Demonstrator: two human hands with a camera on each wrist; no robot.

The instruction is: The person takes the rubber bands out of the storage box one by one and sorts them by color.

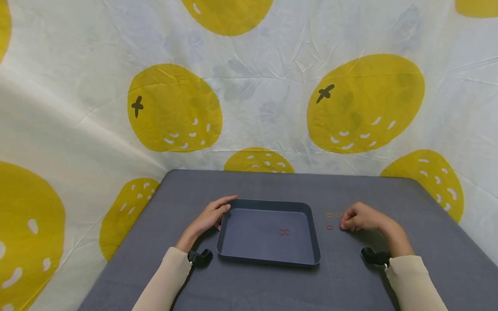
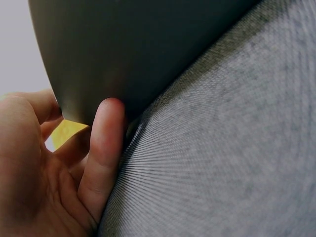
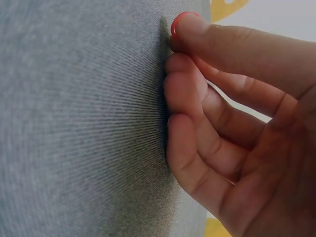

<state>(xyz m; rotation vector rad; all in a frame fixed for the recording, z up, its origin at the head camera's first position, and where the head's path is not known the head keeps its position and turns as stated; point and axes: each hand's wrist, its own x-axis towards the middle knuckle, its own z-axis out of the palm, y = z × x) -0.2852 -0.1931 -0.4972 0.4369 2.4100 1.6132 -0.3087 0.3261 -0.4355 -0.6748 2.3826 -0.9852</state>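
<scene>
My left hand (image 1: pixel 212 215) grips the dark grey tray (image 1: pixel 268 261) at its far left corner; the left wrist view shows a fingertip (image 2: pixel 108 111) against the tray's outer wall (image 2: pixel 123 44). Two small red rings (image 1: pixel 282 232) lie side by side in the tray, right of its middle. On the cloth beyond the tray's right wall, my right hand (image 1: pixel 363 217) pinches a red ring (image 3: pixel 174 24) between thumb and forefinger, its other fingers curled against the cloth. Left of that hand are another red ring (image 1: pixel 330 227) and two orange rings (image 1: pixel 329 214), one close to the fingers.
A grey cloth (image 1: pixel 272 287) covers the table under the tray and rings. Behind and to the left hangs a white curtain (image 1: pixel 264 103) with large yellow fruit shapes. Black wrist cameras (image 1: pixel 200 258) sit at both sleeves.
</scene>
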